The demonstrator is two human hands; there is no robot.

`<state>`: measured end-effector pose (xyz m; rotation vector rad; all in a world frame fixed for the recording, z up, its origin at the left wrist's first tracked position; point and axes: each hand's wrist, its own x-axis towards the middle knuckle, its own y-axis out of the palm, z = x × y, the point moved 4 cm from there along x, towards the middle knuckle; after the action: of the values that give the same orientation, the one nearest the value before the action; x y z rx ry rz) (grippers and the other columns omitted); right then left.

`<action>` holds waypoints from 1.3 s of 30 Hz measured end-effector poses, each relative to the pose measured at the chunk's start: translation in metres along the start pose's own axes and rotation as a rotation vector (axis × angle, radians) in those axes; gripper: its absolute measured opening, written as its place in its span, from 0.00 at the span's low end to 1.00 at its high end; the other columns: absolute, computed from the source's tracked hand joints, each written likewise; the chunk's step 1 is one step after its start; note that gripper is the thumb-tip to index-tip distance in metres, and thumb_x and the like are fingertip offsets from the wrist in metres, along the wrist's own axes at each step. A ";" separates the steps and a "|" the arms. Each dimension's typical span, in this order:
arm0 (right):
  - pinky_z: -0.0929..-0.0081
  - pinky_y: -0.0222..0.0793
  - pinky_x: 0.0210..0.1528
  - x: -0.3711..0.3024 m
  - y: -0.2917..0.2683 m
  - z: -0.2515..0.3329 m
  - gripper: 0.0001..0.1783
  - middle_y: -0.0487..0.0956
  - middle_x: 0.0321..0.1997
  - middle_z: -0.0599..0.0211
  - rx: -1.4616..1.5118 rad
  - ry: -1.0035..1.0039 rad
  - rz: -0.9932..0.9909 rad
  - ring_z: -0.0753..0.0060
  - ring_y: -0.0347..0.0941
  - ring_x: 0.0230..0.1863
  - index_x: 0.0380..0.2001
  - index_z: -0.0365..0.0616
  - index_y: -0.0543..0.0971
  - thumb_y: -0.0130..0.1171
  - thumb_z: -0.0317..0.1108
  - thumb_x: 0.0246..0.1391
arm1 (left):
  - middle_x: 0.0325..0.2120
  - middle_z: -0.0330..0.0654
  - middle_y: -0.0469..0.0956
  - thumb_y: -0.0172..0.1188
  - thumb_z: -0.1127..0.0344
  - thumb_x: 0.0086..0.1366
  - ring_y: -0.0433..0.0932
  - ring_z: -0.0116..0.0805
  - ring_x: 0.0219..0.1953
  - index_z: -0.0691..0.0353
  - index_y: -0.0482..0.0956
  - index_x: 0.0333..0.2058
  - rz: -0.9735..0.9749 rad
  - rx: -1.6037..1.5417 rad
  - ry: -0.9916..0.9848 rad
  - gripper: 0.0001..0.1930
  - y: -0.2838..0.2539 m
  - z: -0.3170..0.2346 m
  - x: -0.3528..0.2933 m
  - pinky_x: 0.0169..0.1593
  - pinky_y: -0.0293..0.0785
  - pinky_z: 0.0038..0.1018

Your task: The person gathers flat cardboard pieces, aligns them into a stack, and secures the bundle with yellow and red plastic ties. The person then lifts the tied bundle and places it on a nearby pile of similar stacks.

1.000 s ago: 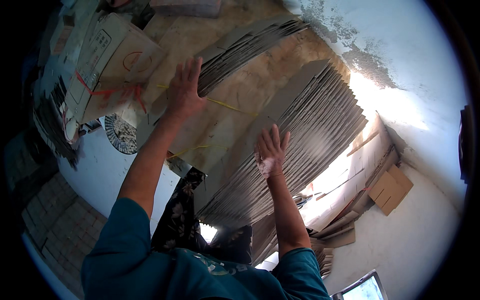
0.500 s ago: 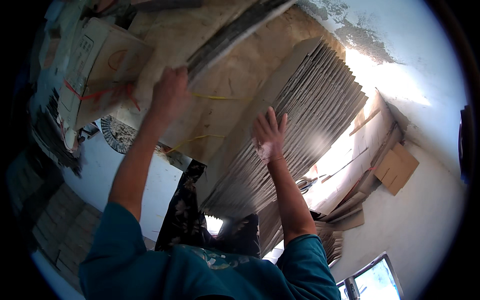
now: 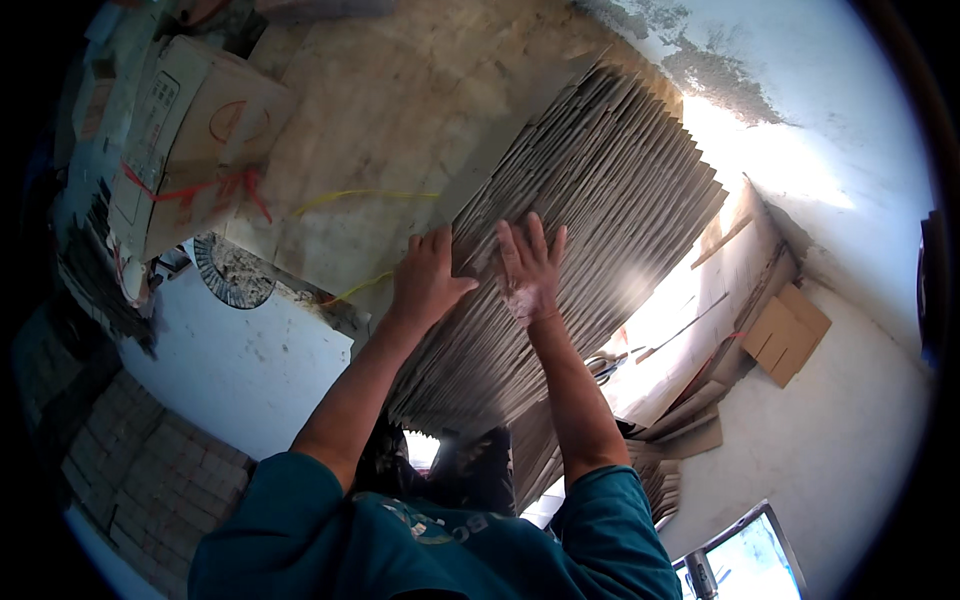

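A long row of grey-brown cardboard sheets [image 3: 600, 190] stands on edge, packed face to face. At its left side my left hand [image 3: 428, 278] grips the outermost sheets, fingers against the outer face and thumb stretched over the upper edges. How far those fingers wrap round is hidden. Just to its right, my right hand [image 3: 530, 268] lies open on the sheets' edges, fingers apart, with nothing held. The palm side of the right hand looks pale and dusty. Yellow cord [image 3: 370, 193] runs across the tan board [image 3: 390, 110] and under the sheets.
A cardboard box [image 3: 205, 140] with red string stands at the upper left, near a ridged round object [image 3: 235, 275]. Scissors [image 3: 603, 367] lie right of the row. Flat cardboard pieces [image 3: 787, 335] lean by the white wall [image 3: 850, 420]. Stacked bundles [image 3: 140, 450] sit lower left.
My left hand has come down and right, bringing a bundle of sheets from the upper middle against the row's left side. My right hand has stayed nearly in place.
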<state>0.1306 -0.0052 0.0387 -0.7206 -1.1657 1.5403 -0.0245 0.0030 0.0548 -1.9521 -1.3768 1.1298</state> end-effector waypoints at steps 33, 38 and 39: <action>0.40 0.40 0.64 -0.004 0.005 -0.002 0.35 0.72 0.46 0.71 -0.039 -0.014 0.006 0.59 0.59 0.62 0.57 0.57 0.68 0.63 0.32 0.41 | 0.32 0.53 0.76 0.64 0.71 0.47 0.75 0.51 0.30 0.68 0.67 0.42 0.087 -0.252 0.028 0.23 -0.016 0.056 0.039 0.35 0.71 0.36; 0.40 0.39 0.64 -0.003 0.001 0.000 0.36 0.72 0.45 0.72 -0.012 -0.010 0.023 0.60 0.59 0.62 0.57 0.57 0.67 0.63 0.32 0.41 | 0.31 0.49 0.77 0.67 0.68 0.45 0.77 0.49 0.31 0.66 0.66 0.45 0.117 -0.626 -0.077 0.27 -0.007 0.077 0.038 0.34 0.72 0.36; 0.40 0.39 0.64 -0.003 0.002 -0.001 0.36 0.72 0.44 0.72 -0.019 -0.016 0.015 0.60 0.59 0.62 0.58 0.57 0.66 0.62 0.32 0.41 | 0.31 0.49 0.77 0.66 0.69 0.46 0.77 0.49 0.31 0.65 0.66 0.46 0.125 -0.644 -0.084 0.27 -0.009 0.078 0.039 0.34 0.72 0.36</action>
<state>0.1314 -0.0077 0.0362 -0.7322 -1.1912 1.5519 -0.0896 0.0372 0.0064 -2.4783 -1.8519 0.8919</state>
